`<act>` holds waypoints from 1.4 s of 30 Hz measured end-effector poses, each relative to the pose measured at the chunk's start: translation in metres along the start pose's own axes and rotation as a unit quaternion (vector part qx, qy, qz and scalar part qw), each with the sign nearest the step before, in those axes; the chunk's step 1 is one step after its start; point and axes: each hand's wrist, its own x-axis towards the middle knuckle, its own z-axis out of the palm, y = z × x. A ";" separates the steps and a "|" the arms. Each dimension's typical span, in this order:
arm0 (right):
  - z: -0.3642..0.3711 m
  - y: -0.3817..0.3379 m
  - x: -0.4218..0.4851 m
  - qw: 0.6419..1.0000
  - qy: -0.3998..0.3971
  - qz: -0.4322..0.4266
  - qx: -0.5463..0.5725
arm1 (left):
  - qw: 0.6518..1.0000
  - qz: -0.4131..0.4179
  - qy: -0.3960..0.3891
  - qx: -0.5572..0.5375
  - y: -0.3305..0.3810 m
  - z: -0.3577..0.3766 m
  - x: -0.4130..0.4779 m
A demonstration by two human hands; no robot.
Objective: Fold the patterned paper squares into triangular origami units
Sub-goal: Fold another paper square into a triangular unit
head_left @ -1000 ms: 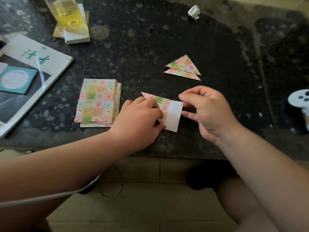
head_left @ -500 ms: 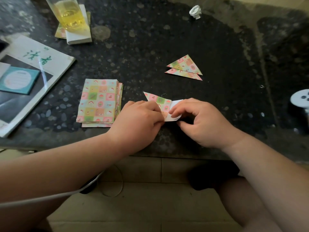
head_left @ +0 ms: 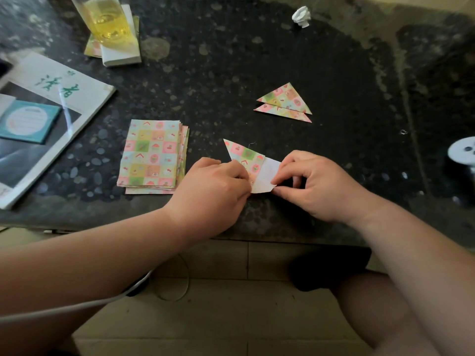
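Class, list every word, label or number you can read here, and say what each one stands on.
"读者", green brush characters, on the magazine cover.
Small mark above them: too small to read.
On the teal notepad: no legible text.
On the paper stack and the half-folded paper: pictures only, no words.

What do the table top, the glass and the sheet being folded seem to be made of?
Table top: probably polished stone or terrazzo, dark with pale pebble-like flecks and a soft sheen.
Glass: clear glass or perhaps plastic; yellow liquid shows through.
Sheet: thin matte paper, printed on one side, white on the other; it holds a sharp crease.
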 end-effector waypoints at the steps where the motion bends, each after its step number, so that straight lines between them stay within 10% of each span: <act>1: 0.001 -0.001 0.000 1.000 0.000 0.003 0.002 | 1.000 -0.002 0.000 0.001 0.000 0.000 0.000; 28: 0.004 -0.024 0.010 0.995 -0.064 0.050 -0.058 | 0.995 -0.088 -0.032 -0.025 0.006 0.002 -0.005; 42: 0.016 -0.038 0.008 0.990 -0.049 0.075 -0.107 | 0.959 0.028 -0.277 0.054 -0.020 -0.034 -0.021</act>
